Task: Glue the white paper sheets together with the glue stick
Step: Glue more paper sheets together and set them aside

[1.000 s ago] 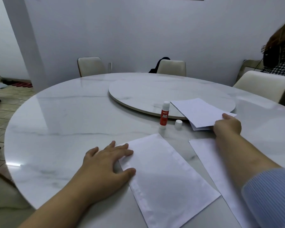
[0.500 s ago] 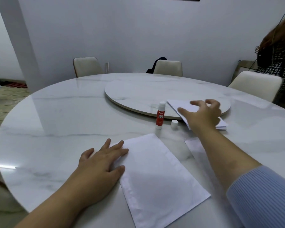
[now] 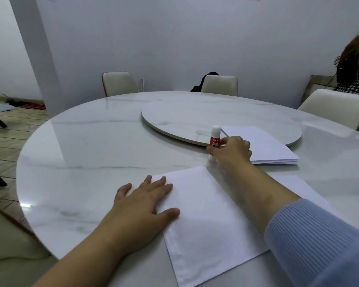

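**Fingers round the glue stick, palm flat on the sheet**

Curled round the lower body of the glue stick (image 3: pixel 215 137), my right hand (image 3: pixel 231 150) grips it with thumb and fingertips. The stick stands upright on the table (image 3: pixel 91 154), just at the near rim of the turntable (image 3: pixel 174 117), its white top and red label showing above my fingers.

Starting from the left: my left hand (image 3: pixel 145 201) lies flat, fingers straight and a little spread, holding nothing. Its fingertips and thumb press on the left edge of the near sheet (image 3: pixel 207 222); the heel of the hand rests on the bare marble beside it. That sheet lies flat in front of me, turned at an angle to the table edge.

My right forearm crosses above the sheet's right side, the blue sleeve (image 3: pixel 315 241) pushed up past the wrist. Under that arm a second sheet (image 3: pixel 298 185) lies on the table, mostly hidden.

Just right of the gripping hand sits the stack (image 3: pixel 265 146) of white paper, its far part resting on the turntable and its near edge reaching over the rim toward me. Whether my knuckles touch the stack I cannot tell.

Beyond the table stand pale chairs (image 3: pixel 119 83) against the wall.
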`<state>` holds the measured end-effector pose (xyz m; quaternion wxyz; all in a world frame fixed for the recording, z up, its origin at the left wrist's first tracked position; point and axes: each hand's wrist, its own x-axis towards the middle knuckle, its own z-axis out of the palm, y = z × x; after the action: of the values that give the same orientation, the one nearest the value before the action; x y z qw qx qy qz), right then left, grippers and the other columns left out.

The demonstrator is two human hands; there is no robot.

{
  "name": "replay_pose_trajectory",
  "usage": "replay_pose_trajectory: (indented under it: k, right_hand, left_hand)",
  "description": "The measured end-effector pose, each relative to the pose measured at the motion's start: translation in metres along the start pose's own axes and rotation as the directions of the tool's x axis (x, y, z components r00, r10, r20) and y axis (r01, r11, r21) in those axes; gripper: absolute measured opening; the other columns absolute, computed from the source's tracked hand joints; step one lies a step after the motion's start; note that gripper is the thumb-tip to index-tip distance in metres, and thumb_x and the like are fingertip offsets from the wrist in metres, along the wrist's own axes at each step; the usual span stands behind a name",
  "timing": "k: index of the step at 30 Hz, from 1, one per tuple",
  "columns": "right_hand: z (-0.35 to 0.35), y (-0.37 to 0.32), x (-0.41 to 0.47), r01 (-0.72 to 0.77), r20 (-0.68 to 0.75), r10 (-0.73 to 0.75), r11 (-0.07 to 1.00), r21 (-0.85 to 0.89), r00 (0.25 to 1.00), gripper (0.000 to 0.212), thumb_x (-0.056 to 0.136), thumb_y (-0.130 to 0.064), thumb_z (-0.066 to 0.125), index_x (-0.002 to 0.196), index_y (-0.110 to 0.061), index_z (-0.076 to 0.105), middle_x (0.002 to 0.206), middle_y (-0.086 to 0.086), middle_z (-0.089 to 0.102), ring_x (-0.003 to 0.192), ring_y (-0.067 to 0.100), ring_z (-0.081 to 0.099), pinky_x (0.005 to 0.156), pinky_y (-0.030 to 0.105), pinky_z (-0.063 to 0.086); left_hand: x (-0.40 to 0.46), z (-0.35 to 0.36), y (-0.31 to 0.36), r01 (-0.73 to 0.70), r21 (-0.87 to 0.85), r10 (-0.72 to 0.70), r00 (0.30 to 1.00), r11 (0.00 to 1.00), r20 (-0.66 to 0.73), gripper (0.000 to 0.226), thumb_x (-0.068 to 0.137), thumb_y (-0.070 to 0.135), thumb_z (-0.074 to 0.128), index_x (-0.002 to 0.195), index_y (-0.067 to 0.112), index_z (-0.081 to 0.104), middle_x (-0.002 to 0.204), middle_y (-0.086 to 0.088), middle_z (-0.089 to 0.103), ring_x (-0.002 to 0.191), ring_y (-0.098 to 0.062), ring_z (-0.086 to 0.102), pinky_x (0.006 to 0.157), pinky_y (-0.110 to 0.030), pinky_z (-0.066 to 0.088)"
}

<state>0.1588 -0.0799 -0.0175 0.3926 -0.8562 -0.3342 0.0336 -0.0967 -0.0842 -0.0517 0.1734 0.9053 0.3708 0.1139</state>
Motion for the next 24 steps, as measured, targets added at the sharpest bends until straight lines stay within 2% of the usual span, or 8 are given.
replay_pose_trajectory:
  k: [3, 6, 8, 10, 13, 17, 20, 24]
  right_hand:
    - [-0.023, -0.006, -0.015, 0.191, 0.057, -0.205, 0.963, 0.190, 0.977, 0.017, 0.088, -0.030, 0.057, 0.095, -0.014, 0.061, 0.091, 0.004, 0.065, 0.084, 0.023, 0.056, 0.066, 0.030, 0.046]
    - [-0.052, -0.006, -0.032, 0.293, 0.178, -0.328, 0.935, 0.198, 0.928, 0.011, 0.089, -0.028, 0.058, 0.099, -0.024, 0.060, 0.076, -0.002, 0.059, 0.060, 0.015, 0.058, 0.051, 0.020, 0.043]
    - [-0.063, -0.001, -0.042, 0.284, 0.179, -0.332, 0.926, 0.250, 0.926, 0.019, 0.080, -0.032, 0.071, 0.097, -0.029, 0.063, 0.080, -0.001, 0.061, 0.057, 0.014, 0.060, 0.052, 0.016, 0.046]
    - [-0.068, 0.002, -0.052, 0.217, 0.109, -0.278, 0.895, 0.389, 0.954, 0.024, 0.066, -0.032, 0.083, 0.084, -0.021, 0.073, 0.079, 0.004, 0.064, 0.063, 0.017, 0.057, 0.060, 0.027, 0.047]
    - [-0.062, 0.003, -0.061, 0.104, 0.067, -0.178, 0.796, 0.597, 0.982, 0.015, 0.064, -0.019, 0.082, 0.075, -0.018, 0.072, 0.073, -0.001, 0.067, 0.062, 0.014, 0.057, 0.063, 0.030, 0.048]
    - [-0.040, 0.008, -0.065, 0.187, 0.058, -0.240, 0.868, 0.460, 0.969, 0.009, 0.084, -0.014, 0.064, 0.087, -0.007, 0.062, 0.068, 0.001, 0.064, 0.047, 0.007, 0.057, 0.058, 0.030, 0.050]
    - [-0.030, 0.012, -0.067, 0.248, 0.094, -0.306, 0.887, 0.389, 0.947, 0.013, 0.088, -0.013, 0.059, 0.093, -0.002, 0.057, 0.067, -0.005, 0.063, 0.045, 0.001, 0.058, 0.058, 0.025, 0.049]
    - [-0.038, 0.009, -0.072, 0.312, 0.158, -0.370, 0.901, 0.303, 0.915, 0.011, 0.089, -0.015, 0.058, 0.092, -0.005, 0.056, 0.071, -0.003, 0.066, 0.046, 0.001, 0.055, 0.057, 0.023, 0.046]
  left_hand:
    - [0.002, -0.002, -0.001, -0.005, 0.059, 0.001, 0.998, 0.998, 0.061, 0.055, 0.093, 0.048, 0.027, 0.145, 0.043, 0.010, 0.155, 0.024, -0.002, 0.141, 0.002, -0.012, 0.115, -0.036, -0.008]
    - [0.008, -0.009, 0.003, 0.031, 0.102, -0.048, 0.986, 0.994, 0.162, 0.056, 0.096, 0.034, 0.025, 0.147, 0.038, 0.004, 0.156, 0.018, -0.008, 0.142, -0.006, -0.016, 0.116, -0.040, -0.008]
    - [0.016, -0.011, 0.015, 0.078, 0.092, -0.089, 0.989, 0.993, 0.119, 0.060, 0.095, 0.033, 0.029, 0.148, 0.033, 0.001, 0.157, 0.014, -0.011, 0.143, -0.011, -0.018, 0.116, -0.044, -0.008]
    - [0.027, -0.006, 0.034, 0.058, 0.076, -0.059, 0.998, 0.995, 0.008, 0.060, 0.096, 0.038, 0.028, 0.149, 0.027, 0.002, 0.158, 0.011, -0.009, 0.143, -0.012, -0.016, 0.116, -0.044, -0.008]
    - [0.043, 0.011, 0.062, -0.036, 0.110, 0.034, 0.999, 0.993, 0.016, 0.058, 0.097, 0.037, 0.023, 0.149, 0.019, 0.005, 0.159, 0.004, -0.004, 0.145, -0.013, -0.010, 0.117, -0.042, -0.004]
    - [0.053, 0.030, 0.064, -0.048, 0.169, 0.034, 0.996, 0.985, 0.087, 0.057, 0.097, 0.036, 0.016, 0.149, 0.019, 0.002, 0.159, 0.004, -0.003, 0.145, -0.013, -0.006, 0.117, -0.042, -0.005]
    - [0.053, 0.034, 0.061, -0.048, 0.178, 0.033, 0.996, 0.983, 0.083, 0.057, 0.096, 0.037, 0.015, 0.149, 0.020, 0.002, 0.159, 0.006, -0.003, 0.145, -0.012, -0.006, 0.117, -0.041, -0.006]
    - [0.054, 0.033, 0.062, -0.044, 0.175, 0.030, 0.996, 0.984, 0.085, 0.057, 0.096, 0.035, 0.014, 0.149, 0.020, 0.001, 0.159, 0.006, -0.004, 0.145, -0.011, -0.006, 0.117, -0.041, -0.006]
